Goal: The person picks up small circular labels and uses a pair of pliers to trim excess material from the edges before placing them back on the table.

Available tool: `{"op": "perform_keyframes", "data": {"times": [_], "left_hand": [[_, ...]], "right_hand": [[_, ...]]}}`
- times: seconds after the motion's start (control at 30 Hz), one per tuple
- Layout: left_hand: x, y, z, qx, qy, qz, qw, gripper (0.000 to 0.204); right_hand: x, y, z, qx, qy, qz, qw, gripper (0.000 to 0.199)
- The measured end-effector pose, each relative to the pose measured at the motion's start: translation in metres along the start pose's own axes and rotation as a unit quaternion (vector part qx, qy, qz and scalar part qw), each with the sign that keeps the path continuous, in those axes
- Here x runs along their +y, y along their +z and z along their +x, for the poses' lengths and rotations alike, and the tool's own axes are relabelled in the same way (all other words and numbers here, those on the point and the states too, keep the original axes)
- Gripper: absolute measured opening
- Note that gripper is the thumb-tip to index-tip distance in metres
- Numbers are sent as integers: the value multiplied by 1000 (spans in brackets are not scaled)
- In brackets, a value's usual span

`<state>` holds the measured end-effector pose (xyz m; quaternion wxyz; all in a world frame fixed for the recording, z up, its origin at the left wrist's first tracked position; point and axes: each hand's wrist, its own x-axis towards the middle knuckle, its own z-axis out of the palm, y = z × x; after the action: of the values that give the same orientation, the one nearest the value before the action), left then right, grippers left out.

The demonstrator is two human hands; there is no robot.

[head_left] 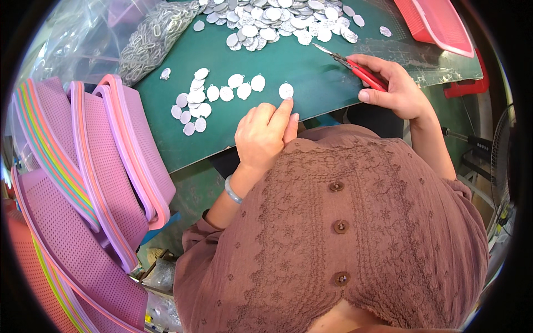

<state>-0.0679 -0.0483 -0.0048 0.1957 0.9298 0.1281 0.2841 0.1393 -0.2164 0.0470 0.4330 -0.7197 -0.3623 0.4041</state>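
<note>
On the green table (158, 133), the index fingertip of my left hand (261, 133) rests against the lower edge of a silver oval medal (286, 89). My left thumb stands apart from that finger, and the other fingers are bent. To the right, my right hand (397, 86) is closed around red-handled long-nose pliers (366, 75). Their slim metal tip points left, toward the big pile of medals (277, 19), and nothing shows in the jaws. Left of my left hand lies a loose group of medals (197, 100), some overlapping, several with a small loop at the rim.
A clear plastic bag of metal clasps (158, 41) lies at the far left. Stacked purple and pink perforated baskets (119, 144) crowd the table's left side. A red-pink basket (438, 25) sits at the back right corner. A fan (502, 155) stands at the right edge.
</note>
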Motion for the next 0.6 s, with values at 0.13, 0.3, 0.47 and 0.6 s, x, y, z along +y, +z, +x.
{"op": "perform_keyframes", "data": {"times": [0.13,0.3,0.47,0.6], "left_hand": [[2,-3,1,12,-10,-20,1000,21],[-7,3,3,73,-16,-12,997,15],[-8,8,11,71,-47,9,996,25],[-1,10,16,43,-71,24,996,37]], "right_hand": [[7,2,1,17,-36,20,999,59],[4,0,0,5,-14,3,1000,63],[8,1,1,15,-42,3,999,59],[10,2,1,18,-50,10,999,58]]}}
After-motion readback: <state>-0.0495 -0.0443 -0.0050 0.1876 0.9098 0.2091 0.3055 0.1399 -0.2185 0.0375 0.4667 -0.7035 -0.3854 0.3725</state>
